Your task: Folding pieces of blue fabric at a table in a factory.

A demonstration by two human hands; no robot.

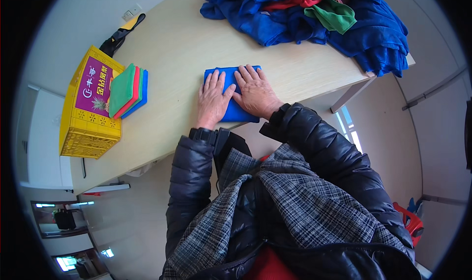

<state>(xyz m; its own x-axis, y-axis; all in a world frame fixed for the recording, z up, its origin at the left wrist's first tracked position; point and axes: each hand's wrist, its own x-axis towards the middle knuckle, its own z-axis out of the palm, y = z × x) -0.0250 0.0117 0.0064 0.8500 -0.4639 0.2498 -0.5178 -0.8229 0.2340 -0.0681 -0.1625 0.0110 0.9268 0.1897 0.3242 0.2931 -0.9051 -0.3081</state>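
A blue cloth (237, 114), folded into a neat flat rectangle, lies at the near edge of the table. My left hand (214, 99) rests flat on its left part, fingers stretched out and pointing away from me. On the right part of the cloth lies my right hand (255, 92), also flat with its fingers extended. The two thumbs come close together near the cloth's middle. Neither hand grips anything. To the left stands a stack of folded cloths (123, 92) in green, red and blue, beside the crate.
A yellow plastic crate (96, 135) with a purple label sits at the table's left end, with a black and yellow item (120, 37) behind it. Heaped blue cloths (295, 27), with red and green (334, 15) ones among them, cover the far right. A red chair (410, 223) stands lower right.
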